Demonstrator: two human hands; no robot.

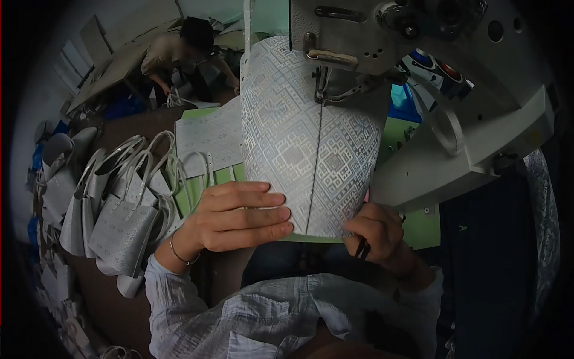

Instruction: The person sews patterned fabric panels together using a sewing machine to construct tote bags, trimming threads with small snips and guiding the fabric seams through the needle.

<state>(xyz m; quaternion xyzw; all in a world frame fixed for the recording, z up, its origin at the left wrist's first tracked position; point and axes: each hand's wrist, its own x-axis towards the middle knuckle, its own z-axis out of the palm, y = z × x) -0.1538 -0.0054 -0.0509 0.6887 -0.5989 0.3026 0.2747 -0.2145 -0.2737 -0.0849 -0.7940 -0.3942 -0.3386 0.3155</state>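
A patterned grey-white panel (pixel 281 143) lies curved beneath the sewing machine's needle and presser foot (pixel 321 90), with a dark seam line running down it toward the front edge. My left hand (pixel 245 216) rests on the panel's lower left part, its fingers stretched out. At the lower right edge my right hand (pixel 376 232) is closed around a small dark tool (pixel 362 248), and its fingertips touch the panel's edge. A bracelet circles my left wrist.
The machine's pale arm (pixel 460 149) fills the right side. Patterned pieces (pixel 206 140) lie on the green table (pixel 427 230). Several grey-white bags with handles (pixel 122 227) stand at left. A co-worker (pixel 185 60) bends over at the upper left.
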